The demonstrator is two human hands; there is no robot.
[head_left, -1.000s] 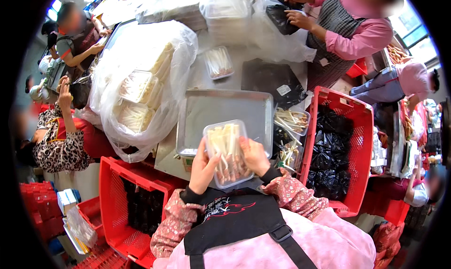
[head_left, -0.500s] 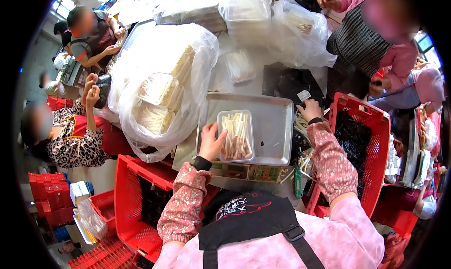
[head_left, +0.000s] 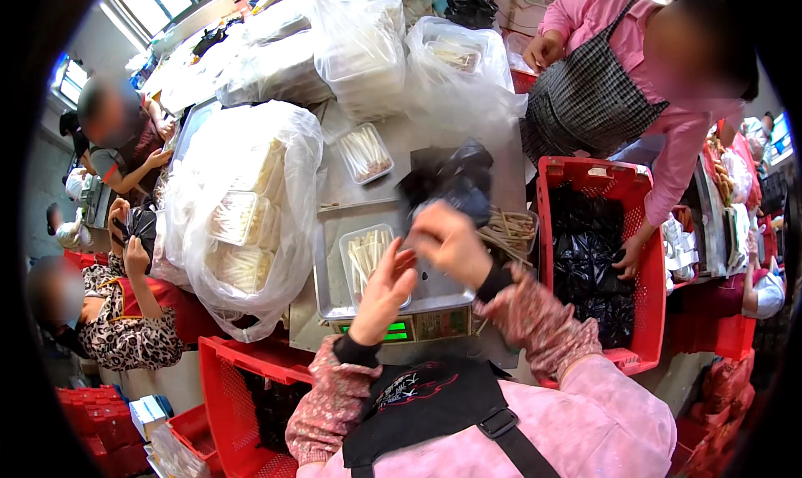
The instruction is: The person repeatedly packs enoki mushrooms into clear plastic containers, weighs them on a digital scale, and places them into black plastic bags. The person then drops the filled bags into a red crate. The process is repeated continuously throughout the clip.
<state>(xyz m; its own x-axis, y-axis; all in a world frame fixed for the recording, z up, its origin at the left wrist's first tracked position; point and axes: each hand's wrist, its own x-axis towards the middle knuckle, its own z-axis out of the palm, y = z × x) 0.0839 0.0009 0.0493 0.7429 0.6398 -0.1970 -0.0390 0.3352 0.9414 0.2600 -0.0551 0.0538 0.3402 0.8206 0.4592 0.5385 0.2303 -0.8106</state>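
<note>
A clear plastic tub of pale cut stalks (head_left: 368, 252) sits in the left part of a metal tray (head_left: 334, 227). My left hand (head_left: 381, 298) is over the tub's near right side, its fingers stretched out and holding nothing. To its right, my right hand (head_left: 455, 242) is closed on a black plastic bag (head_left: 451, 182), which is lifted above the tray and blurred by motion. Under the metal tray is a scale (head_left: 441, 323) with a lit green display. Loose brownish stalks (head_left: 508, 232) lie just right of my right hand.
Red crates stand left (head_left: 221, 394) and right (head_left: 547, 252); the right one holds black bags (head_left: 589, 252), and a person in pink reaches into it. A large clear bag of filled tubs (head_left: 292, 169) lies left. Another tub of stalks (head_left: 365, 154) is behind the tray.
My right hand has pulled the black bag leftward over the metal tray. My left hand has let go of the tub's side. The scale display is now lit green; the view has shifted.
</note>
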